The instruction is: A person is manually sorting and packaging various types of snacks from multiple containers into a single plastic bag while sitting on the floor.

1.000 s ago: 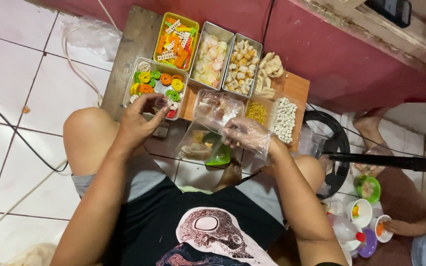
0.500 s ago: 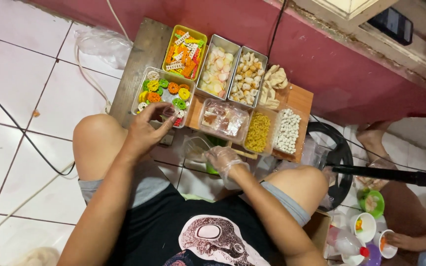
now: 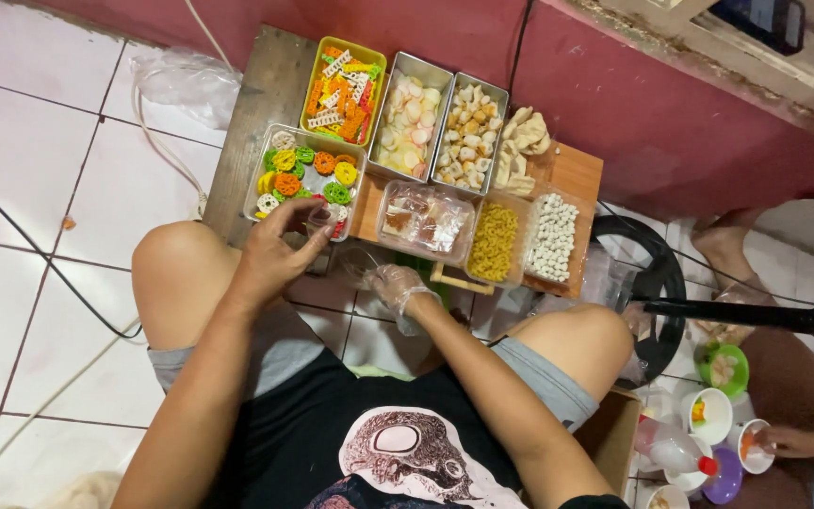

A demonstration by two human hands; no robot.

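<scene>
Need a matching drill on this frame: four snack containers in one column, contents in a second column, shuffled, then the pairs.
Containers:
1. yellow tray
2. clear tub by the left hand
3. left steel tray
4. clear tub at the right end of the front row

Contents:
A. small white balls
B. round pink and white slices
C. flower-shaped crackers in green, orange and yellow
D. ladder-shaped crackers, mostly orange and white

Pairs: 1-D, 2-C, 3-B, 4-A

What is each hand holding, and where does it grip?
Left hand pinches something small and clear by its edge; right gloved hand grips a clear plastic bag's rim.
</scene>
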